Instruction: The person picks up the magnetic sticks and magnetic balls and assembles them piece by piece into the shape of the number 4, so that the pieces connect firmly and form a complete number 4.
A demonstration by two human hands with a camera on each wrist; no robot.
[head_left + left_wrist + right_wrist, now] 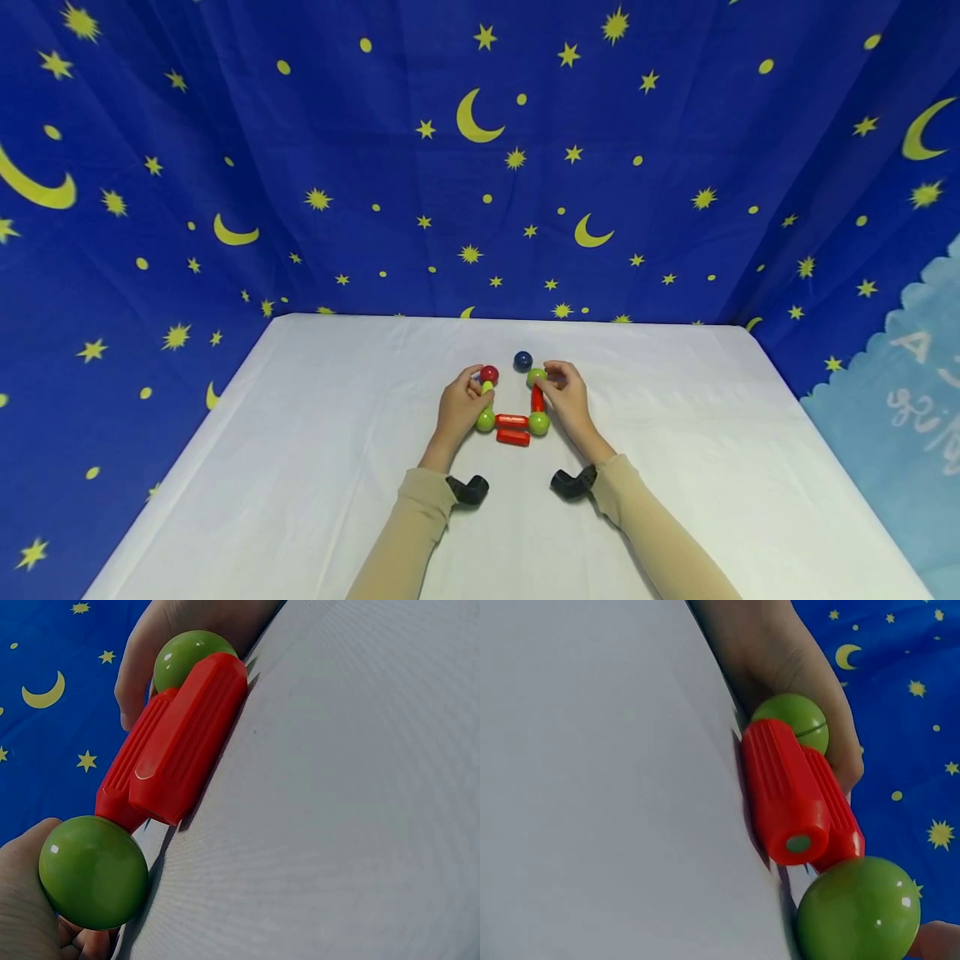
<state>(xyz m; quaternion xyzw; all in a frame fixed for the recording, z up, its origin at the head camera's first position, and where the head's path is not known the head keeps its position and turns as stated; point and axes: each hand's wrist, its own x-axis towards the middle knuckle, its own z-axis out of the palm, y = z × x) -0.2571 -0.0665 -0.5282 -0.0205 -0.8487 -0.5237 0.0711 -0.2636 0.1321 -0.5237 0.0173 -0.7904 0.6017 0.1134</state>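
Magnetic-looking rods and balls form a U on the table in the head view. On its left side my left hand (459, 407) pinches a yellow-green rod (487, 387), between a red ball (489, 374) and a green ball (485, 419). My right hand (568, 400) holds the upper right green ball (536, 377) between thumb and fingers. Below that ball, a red rod (537, 399) leads to another green ball (538, 423). A red rod (512, 421) spans the bottom. Most of the left fingertips are hidden in the left wrist view.
A loose red rod (513, 437) lies just in front of the bottom rod. Behind the U's opening sits a dark blue ball (522, 361). White cloth covers the table (337, 467), and a blue star-and-moon curtain (420, 183) stands behind and at the sides.
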